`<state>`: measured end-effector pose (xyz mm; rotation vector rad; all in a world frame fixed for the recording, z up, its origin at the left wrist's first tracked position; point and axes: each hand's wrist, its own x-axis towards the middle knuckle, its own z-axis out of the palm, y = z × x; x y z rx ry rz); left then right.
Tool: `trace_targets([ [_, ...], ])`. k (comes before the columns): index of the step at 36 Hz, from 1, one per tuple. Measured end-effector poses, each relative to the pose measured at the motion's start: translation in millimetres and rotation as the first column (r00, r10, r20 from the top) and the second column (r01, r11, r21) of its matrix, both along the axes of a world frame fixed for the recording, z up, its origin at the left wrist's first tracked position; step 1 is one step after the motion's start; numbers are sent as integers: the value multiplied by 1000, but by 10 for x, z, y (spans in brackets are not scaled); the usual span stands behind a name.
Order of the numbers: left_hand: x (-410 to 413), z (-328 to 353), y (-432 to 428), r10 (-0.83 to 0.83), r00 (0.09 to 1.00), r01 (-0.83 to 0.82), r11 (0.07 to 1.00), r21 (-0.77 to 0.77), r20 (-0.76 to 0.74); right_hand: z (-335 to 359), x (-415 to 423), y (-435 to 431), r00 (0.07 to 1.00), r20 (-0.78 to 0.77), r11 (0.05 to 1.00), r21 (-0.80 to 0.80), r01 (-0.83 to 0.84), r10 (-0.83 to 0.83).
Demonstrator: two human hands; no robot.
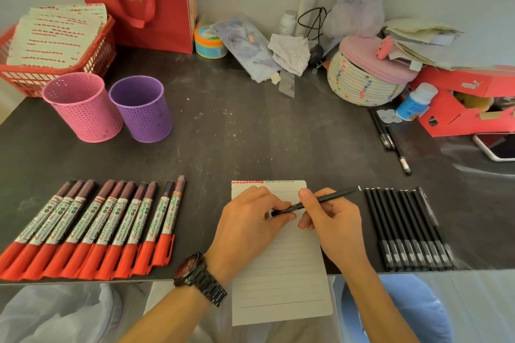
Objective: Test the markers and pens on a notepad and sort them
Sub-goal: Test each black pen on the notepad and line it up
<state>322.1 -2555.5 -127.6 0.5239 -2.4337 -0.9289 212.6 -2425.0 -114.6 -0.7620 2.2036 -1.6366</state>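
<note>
Right hand grips a black pen mid-barrel. Left hand pinches its lower end. Both sit over the top of the notepad, which overhangs the near edge of the surface. Red and black scribbles along the notepad's top line.

Right of it: row of black pens, side by side. Left: ten red-capped markers in a row.

Far left: pink mesh cup and purple mesh cup, upright, just beside each other. Inside, only mesh wall shows.

Behind them, a red basket holds red-marked sheets.

Far right: woven basket under a pink lid, contents hidden. Red shoebox has a white bottle at its opening.
</note>
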Motion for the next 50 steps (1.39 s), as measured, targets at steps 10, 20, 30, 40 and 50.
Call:
trace_targets([
  [10, 13, 16, 4, -8, 1000, 9, 997, -78, 7, -8, 33, -14, 998, -8, 996, 60, -61, 62],
  [20, -25, -176, 25, -52, 985, 92, 966, -240, 166, 271, -242, 446, 984, 179, 996, 84, -4, -11],
  [30, -22, -192, 34, -38, 996, 65, 936, -346, 85, 815, -1309, 1750, 985, -144, 780, 603, 165, -97],
  [40, -16, -211, 42, -38, 994, 70, 939, -338, 100, 499, -1494, 1935, 983, -177, 531, 829, 175, -47],
  [50, -9, -190, 46, -44, 987, 86, 954, -287, 152, 447, -1463, 1918, 985, -154, 603, 779, 171, -81],
])
